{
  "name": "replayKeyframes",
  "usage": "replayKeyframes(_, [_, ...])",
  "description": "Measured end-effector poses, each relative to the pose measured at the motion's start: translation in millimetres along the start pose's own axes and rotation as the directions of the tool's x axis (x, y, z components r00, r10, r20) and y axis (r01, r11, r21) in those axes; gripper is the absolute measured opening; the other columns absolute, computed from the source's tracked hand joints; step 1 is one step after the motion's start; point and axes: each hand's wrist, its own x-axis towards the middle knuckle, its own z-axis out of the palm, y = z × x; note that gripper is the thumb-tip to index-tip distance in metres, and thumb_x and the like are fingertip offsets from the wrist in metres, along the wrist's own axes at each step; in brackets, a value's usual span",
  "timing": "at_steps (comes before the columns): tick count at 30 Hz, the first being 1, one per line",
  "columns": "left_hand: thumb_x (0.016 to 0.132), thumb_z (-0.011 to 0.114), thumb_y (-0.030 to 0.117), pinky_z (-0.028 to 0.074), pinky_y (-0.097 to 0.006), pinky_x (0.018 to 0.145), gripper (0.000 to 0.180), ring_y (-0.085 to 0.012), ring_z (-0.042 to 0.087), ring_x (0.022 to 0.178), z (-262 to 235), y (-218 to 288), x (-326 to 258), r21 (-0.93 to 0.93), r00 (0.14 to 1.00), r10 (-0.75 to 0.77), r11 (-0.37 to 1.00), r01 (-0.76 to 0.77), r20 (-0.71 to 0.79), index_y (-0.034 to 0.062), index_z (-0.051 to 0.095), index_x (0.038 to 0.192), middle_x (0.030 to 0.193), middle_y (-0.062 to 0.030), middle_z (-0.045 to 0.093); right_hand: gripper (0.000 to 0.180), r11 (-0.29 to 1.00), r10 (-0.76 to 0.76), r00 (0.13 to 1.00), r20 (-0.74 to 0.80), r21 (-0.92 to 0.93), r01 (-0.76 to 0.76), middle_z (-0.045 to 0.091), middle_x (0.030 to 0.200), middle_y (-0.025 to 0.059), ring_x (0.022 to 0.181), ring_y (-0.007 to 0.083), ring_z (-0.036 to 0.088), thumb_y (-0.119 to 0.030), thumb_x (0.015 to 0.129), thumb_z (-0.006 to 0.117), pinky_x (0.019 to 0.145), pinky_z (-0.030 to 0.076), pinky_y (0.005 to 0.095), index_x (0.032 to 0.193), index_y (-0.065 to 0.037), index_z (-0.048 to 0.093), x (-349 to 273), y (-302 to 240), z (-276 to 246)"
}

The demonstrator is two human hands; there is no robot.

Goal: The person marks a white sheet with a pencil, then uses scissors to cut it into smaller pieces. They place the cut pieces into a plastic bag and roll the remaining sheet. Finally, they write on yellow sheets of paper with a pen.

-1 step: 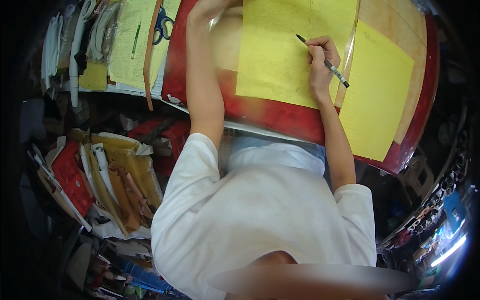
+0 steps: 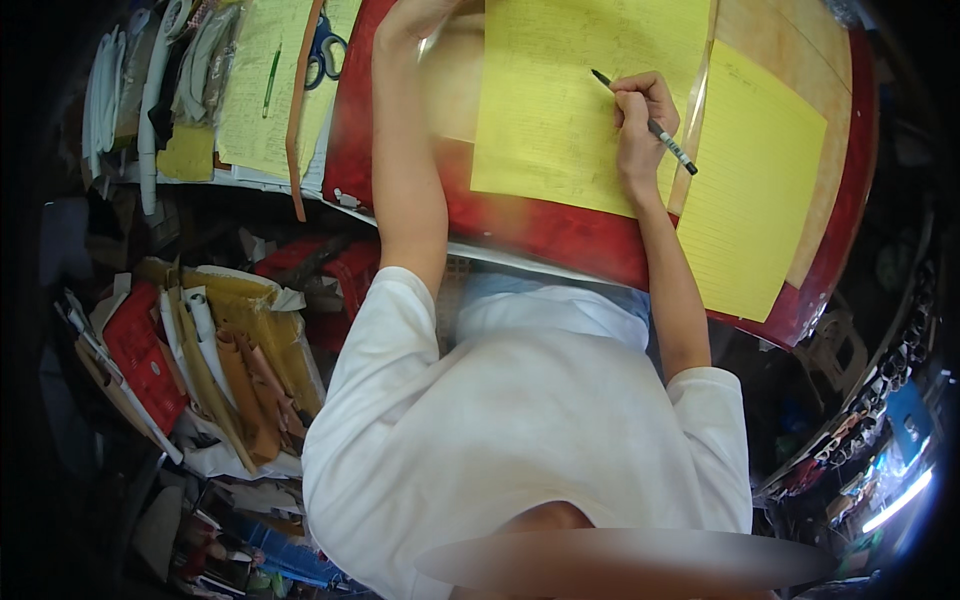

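My right hand (image 2: 645, 120) holds a dark pen (image 2: 673, 147) with a pale printed band. Its fingers are closed round the barrel, and the tip points to the upper left over a yellow sheet of paper (image 2: 550, 140) with faint handwriting. The side of this hand rests on the sheet's right part. At the top edge of the picture is my left hand (image 2: 420, 15), left of the same sheet. Its fingers are mostly cut off, so what they do or hold is hidden.
A second yellow lined sheet (image 2: 750, 200) lies to the right on the red-edged table (image 2: 560, 232). On the left are blue-handled scissors (image 2: 325, 55), a green pen (image 2: 271, 82), a brown strip (image 2: 297, 130) and plastic-wrapped bundles (image 2: 205, 70). A red crate (image 2: 145, 350) stands below left.
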Motion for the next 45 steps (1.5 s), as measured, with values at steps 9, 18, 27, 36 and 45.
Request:
replayKeyframes(9, [0.078,0.065,0.0,0.044,-0.023,0.053,0.066,-0.0082,0.052,0.066,-14,-30,14,0.267,0.995,0.021,0.964,0.004,-0.093,-0.0026,0.039,0.139,0.084,-0.0024,0.054,0.01,0.973,-0.131,0.991,-0.022,-0.192,0.125,0.05,0.066,-0.0005,0.056,0.0048,0.039,-0.001,0.082,0.048,0.049,0.029,0.0228,0.076,0.0,0.056,4,14,-2])
replayKeyframes(18, [0.078,0.072,0.012,0.053,-0.027,0.083,0.057,-0.0159,0.066,0.097,-22,-45,15,0.466,0.963,0.132,0.885,-0.007,-0.236,-0.0031,0.054,0.13,0.112,-0.013,0.065,0.009,0.998,-0.015,1.0,-0.014,-0.058,0.014,0.049,0.065,0.0006,0.051,0.0054,0.038,-0.001,0.082,0.048,0.046,0.028,0.0208,0.076,-0.001,0.055,1,5,0])
replayKeyframes(27, [0.09,0.067,0.022,0.051,-0.026,0.078,0.035,-0.0089,0.063,0.088,21,-35,-134,0.212,0.955,0.258,0.951,-0.225,-0.145,-0.0004,0.064,0.115,0.099,-0.0029,0.067,0.013,0.996,-0.065,0.998,-0.026,-0.07,0.063,0.05,0.067,0.0012,0.053,0.0067,0.039,-0.006,0.082,0.046,0.048,0.031,0.023,0.078,0.0,0.057,3,10,-4])
replayKeyframes(36, [0.092,0.053,0.03,0.056,-0.034,0.066,0.027,-0.0217,0.066,0.077,24,-218,-391,-0.873,0.742,-0.66,0.423,0.243,-0.113,0.0047,0.063,0.096,0.087,-0.0117,0.066,0.013,0.989,-0.138,0.99,-0.005,-0.06,0.138,0.049,0.064,-0.0007,0.052,0.0049,0.039,-0.006,0.083,0.047,0.047,0.029,0.0215,0.08,-0.001,0.059,6,12,-3])
replayKeyframes(45, [0.095,0.05,0.032,0.058,-0.033,0.069,0.033,-0.0212,0.067,0.082,60,-310,-338,-0.005,0.323,-0.717,0.414,0.91,-0.618,0.0027,0.065,0.099,0.088,-0.0113,0.067,0.013,1.0,-0.014,1.0,-0.027,0.003,0.014,0.049,0.063,-0.0009,0.054,0.0051,0.038,-0.006,0.082,0.048,0.049,0.03,0.0241,0.08,0.002,0.059,3,-1,2])
